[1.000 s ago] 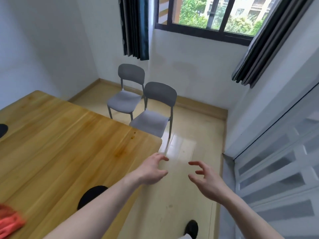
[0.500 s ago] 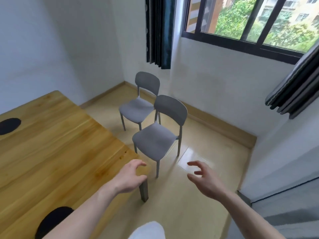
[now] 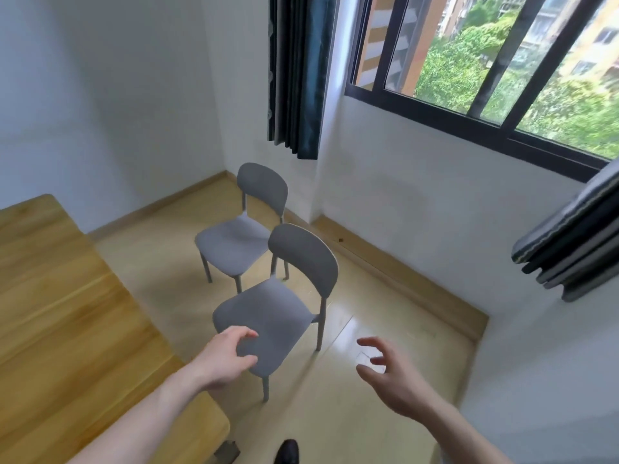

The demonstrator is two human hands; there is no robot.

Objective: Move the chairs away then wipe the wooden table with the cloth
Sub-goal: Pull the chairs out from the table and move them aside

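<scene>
Both hands are out in front and empty, fingers loosely curled, nothing grasped. The left hand [image 3: 227,358] hangs over the front edge of the seat of the nearer grey moulded plastic chair [image 3: 274,316]; whether it touches the seat I cannot tell. The right hand [image 3: 388,373] floats over bare floor, off to the chair's right and clear of it.

So the chair lies straight ahead and slightly left of the hands, and the left hand is plainly the nearer one. Its rounded backrest stands on the far right side and the seat runs towards the light wooden desk [image 3: 67,329], so my call is that a reach for the backrest falls to the right hand.

Beyond it, a second grey plastic chair [image 3: 244,229] of the same shape sits just behind the first, facing the same way, near the corner under the dark curtain [image 3: 294,75]. Both chairs stand off the desk's edge, near it rather than tucked under.

The cloth is not in view. No brand, label or writing is readable anywhere.
</scene>
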